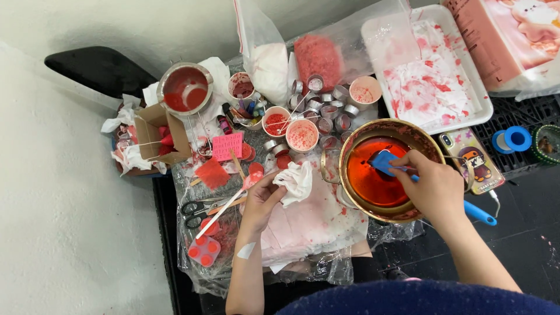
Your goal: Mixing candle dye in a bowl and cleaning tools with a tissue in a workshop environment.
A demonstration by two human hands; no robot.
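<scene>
Stirring red liquid in a brass-coloured pot, crumpled tissue at the ready.

The right hand (434, 186) closes its fingers around a blue spatula (386, 162), blade dipped in the glossy red liquid of the metal pot (379, 213) near the desk's right edge. The left hand (259, 201) pinches a crumpled white tissue (296, 179) just left of the pot. Small round metal cups (322, 108) at the back look mostly unfilled, so pouring seems largely left; the crinkled plastic sheet (315, 274) is smeared red.
</scene>
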